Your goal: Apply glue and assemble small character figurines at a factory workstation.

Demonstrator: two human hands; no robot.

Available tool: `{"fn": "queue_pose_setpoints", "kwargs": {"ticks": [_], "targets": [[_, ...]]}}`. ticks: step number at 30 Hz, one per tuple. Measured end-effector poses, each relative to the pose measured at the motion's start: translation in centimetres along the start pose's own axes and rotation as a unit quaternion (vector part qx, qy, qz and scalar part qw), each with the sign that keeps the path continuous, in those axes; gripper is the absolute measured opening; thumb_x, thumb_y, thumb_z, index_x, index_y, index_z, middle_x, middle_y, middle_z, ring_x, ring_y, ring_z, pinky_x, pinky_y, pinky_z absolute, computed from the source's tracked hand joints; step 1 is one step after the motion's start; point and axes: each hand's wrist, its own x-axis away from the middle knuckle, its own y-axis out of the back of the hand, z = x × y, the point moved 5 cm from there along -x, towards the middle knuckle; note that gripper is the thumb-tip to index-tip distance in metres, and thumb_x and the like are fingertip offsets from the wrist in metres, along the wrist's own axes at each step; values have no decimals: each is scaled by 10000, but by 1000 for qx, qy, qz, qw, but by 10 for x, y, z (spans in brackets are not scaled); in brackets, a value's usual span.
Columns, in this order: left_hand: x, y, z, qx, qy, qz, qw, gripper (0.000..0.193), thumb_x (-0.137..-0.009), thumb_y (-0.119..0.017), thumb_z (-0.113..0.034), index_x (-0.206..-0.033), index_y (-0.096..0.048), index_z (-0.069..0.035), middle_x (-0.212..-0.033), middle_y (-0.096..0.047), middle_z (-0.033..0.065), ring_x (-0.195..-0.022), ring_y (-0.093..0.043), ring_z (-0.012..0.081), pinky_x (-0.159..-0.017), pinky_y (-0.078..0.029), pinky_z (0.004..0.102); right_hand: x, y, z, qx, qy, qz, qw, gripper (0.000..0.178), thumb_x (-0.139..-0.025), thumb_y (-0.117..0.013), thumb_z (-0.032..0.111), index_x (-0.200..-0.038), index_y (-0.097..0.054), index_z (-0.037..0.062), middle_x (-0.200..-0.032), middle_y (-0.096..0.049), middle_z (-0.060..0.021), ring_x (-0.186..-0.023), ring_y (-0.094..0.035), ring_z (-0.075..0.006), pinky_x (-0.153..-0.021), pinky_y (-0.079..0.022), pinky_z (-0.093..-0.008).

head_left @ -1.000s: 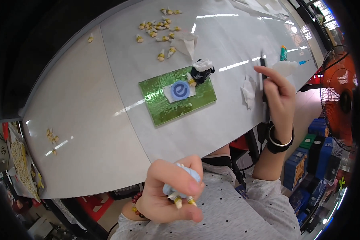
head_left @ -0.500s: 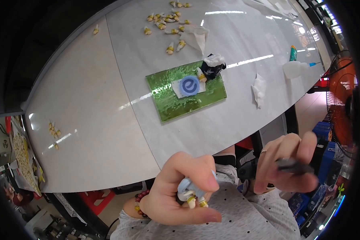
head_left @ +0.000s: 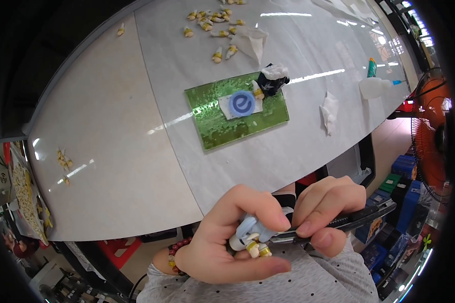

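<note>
Two items are held by the table's (head_left: 136,199) near edge, your left hand (head_left: 210,250) gripping the blue piece (head_left: 247,227), your right hand (head_left: 331,204) the cutter (head_left: 364,218), apparently for detail work requiring steadiness.

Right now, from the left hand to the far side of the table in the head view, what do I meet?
Left hand holding a small blue piece, green board bearing a blue disc, two yellow-and-white pieces, larger pile of similar pieces.

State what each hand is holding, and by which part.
The left hand holds a figurine by its blue body, gold-banded ends sticking out. The right hand grips a black tool near its front end.
</note>
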Motion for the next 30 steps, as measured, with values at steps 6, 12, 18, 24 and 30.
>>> {"fn": "queue_pose_setpoints", "kwargs": {"ticks": [6,12,18,24,30], "targets": [[-2,-1,0,-13,34,9,999,427,-710,-678,-7,-1042,-415,-66,-951,-470,2,-800,-432,26,-688,-341,172,-2,0,0,25,12,-7,1000,126,-597,-685,-16,-700,-617,-45,-591,-588,-117,-492,-572,-174,-458,-451,-236],[0,2,7,15,101,31,994,393,-732,-652,-17,-1036,-413,-85,-922,-446,-28,-662,-365,-13,-564,-287,137,-14,1,3,44,6,75,996,100,-586,-678,-24,-648,-600,-40,-564,-576,-117,-457,-554,-178,-405,-422,-240],[-3,-2,10,12,181,23,983,508,-583,-694,133,-944,-409,-85,-816,-445,33,-643,-409,65,-550,-290,192,-18,0,11,71,13,123,990,81,-589,-663,-23,-601,-584,-32,-512,-549,-107,-420,-536,-185,-382,-403,-243],[-6,-2,8,9,165,36,986,485,-610,-685,119,-952,-402,-77,-799,-446,25,-673,-406,68,-583,-282,202,-21,0,9,79,-4,144,986,86,-602,-654,-26,-592,-570,-28,-509,-540,-106,-416,-531,-193,-372,-388,-244],[-4,-2,10,-3,150,76,986,383,-735,-659,-61,-1032,-419,-92,-941,-408,-34,-672,-361,-8,-551,-287,139,-21,1,11,75,4,154,985,93,-614,-653,-25,-588,-563,-25,-512,-542,-101,-406,-518,-186,-368,-380,-243]]}}
